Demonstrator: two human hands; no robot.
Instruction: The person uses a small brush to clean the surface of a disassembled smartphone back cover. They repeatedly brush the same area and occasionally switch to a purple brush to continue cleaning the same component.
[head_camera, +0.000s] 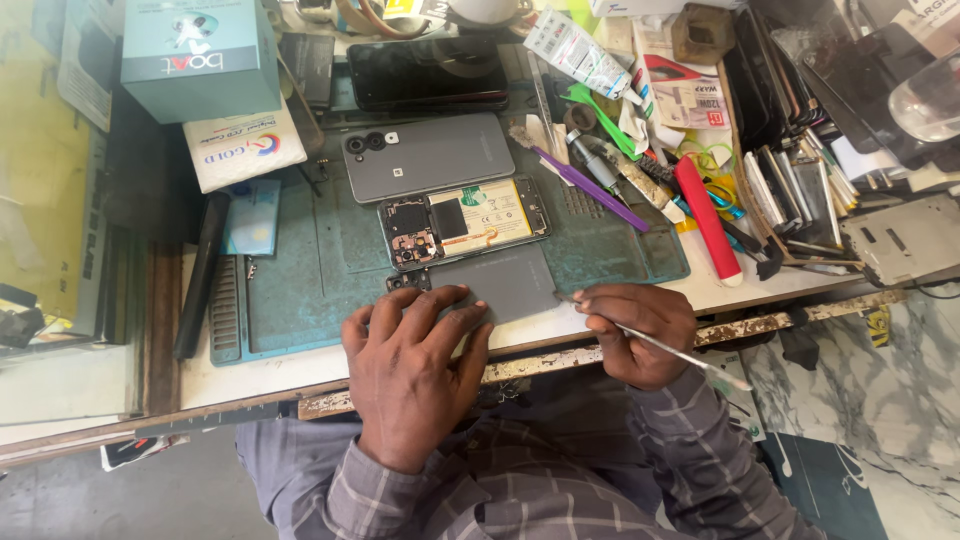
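Clearly, the head view shows a person bent over a cluttered table (700, 290), working on a grey phone (500, 285) that lies face down on a green mat (300, 290) at the near edge. The left hand (415, 370) lies flat with fingers spread, pressing on the left part of that phone and grasping nothing. The right hand (635, 330) is clenched around a thin metal tool (680, 355), its tip touching the phone's right edge while the long handle sticks out to the right.

Just beyond, an opened phone (465, 222) lies with its battery and boards exposed, and farther off sits a loose grey back cover (428, 155). To the right lie a purple pry tool (590, 188) and a red-handled tool (708, 220) among other clutter.

The likely risks: if the metal tip slips along the seam it could scratch the grey phone, or jab the left fingers resting close by. Pressing too hard might crack the glass underneath. The phone sits near the table's edge, so a sideways push could slide it off. A stray movement could also knock the exposed phone's parts.
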